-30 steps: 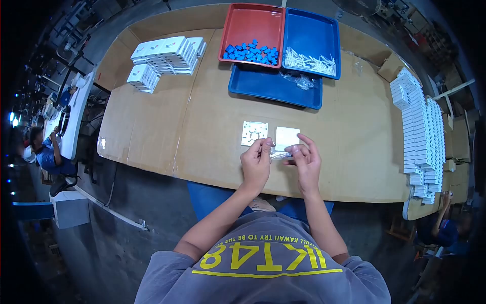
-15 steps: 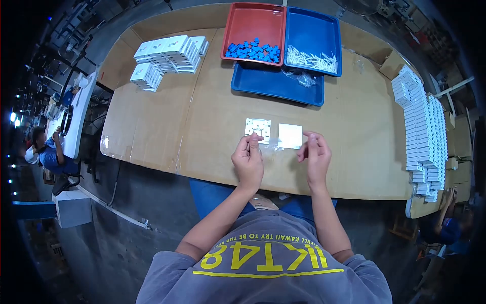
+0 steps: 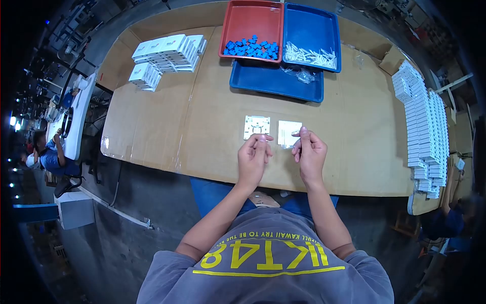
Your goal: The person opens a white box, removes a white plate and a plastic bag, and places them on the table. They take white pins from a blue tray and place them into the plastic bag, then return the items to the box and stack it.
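Note:
My left hand (image 3: 254, 161) hovers over the table's near side, its thumb and forefinger pressed together. Whatever the left fingers hold is hidden. Just beyond it lies a white square plate (image 3: 257, 126) with a pattern of slots and clips. My right hand (image 3: 311, 156) is closed in a pinch, with a wrinkled piece of clear plastic film (image 3: 289, 146) at its fingertips. Behind those fingers, a plain white square plate (image 3: 287, 127) lies flat and is partly covered by them.
A red tray (image 3: 253, 23) holds blue parts, and a blue tray (image 3: 311, 30) holds white pins. Another blue tray (image 3: 273, 86) with clear plastic sits nearer. White boxes (image 3: 167, 48) are stacked at left, more white pieces (image 3: 422, 126) at right. A person (image 3: 52, 154) sits far left.
The clear film has shifted rightward from between my hands to my right fingertips. My right hand has moved left and its fingers have closed together; my left hand has moved slightly right.

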